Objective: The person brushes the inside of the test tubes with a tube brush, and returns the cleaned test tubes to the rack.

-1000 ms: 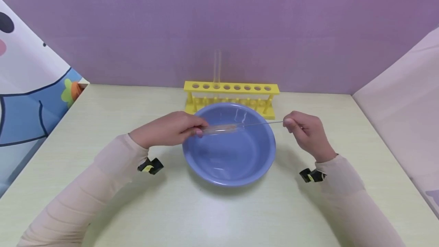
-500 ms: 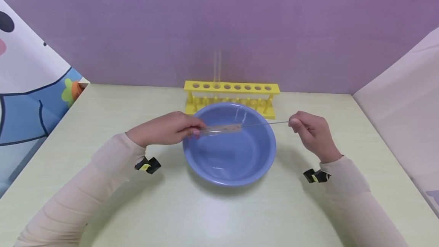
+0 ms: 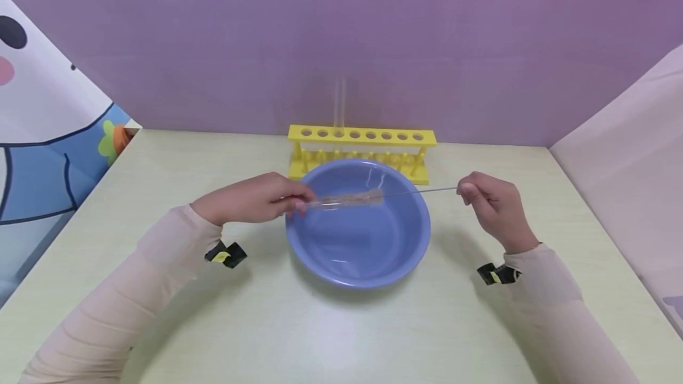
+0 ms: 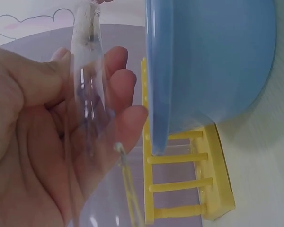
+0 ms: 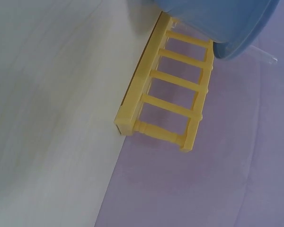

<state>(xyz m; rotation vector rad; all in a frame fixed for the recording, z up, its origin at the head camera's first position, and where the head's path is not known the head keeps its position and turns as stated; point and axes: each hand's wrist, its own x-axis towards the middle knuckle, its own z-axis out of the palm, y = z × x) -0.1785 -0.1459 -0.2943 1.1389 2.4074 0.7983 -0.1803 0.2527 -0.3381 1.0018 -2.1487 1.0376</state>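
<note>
My left hand [image 3: 256, 198] holds a clear glass test tube [image 3: 333, 203] level over the blue basin [image 3: 357, 282]. Thumb and fingers curl round the tube in the left wrist view, where whitish bristles show inside its far end. These belong to a test tube brush [image 3: 440, 189], whose thin wire runs rightward out of the tube's mouth. On the right, my right hand [image 3: 493, 206] pinches the wire's end beyond the basin rim. Only a sliver of that hand appears in the right wrist view; the brush is out of that picture.
Behind the basin stands a yellow test tube rack [image 3: 363, 135]. One clear tube [image 3: 340, 102] stands upright in it, near its left end. A purple backdrop [image 3: 341, 34] rises at the back of the pale table [image 3: 331, 336].
My right hand has moved right, drawing the brush along the tube so its bristles lie nearer the mouth. The left hand has shifted slightly left with the tube.
</note>
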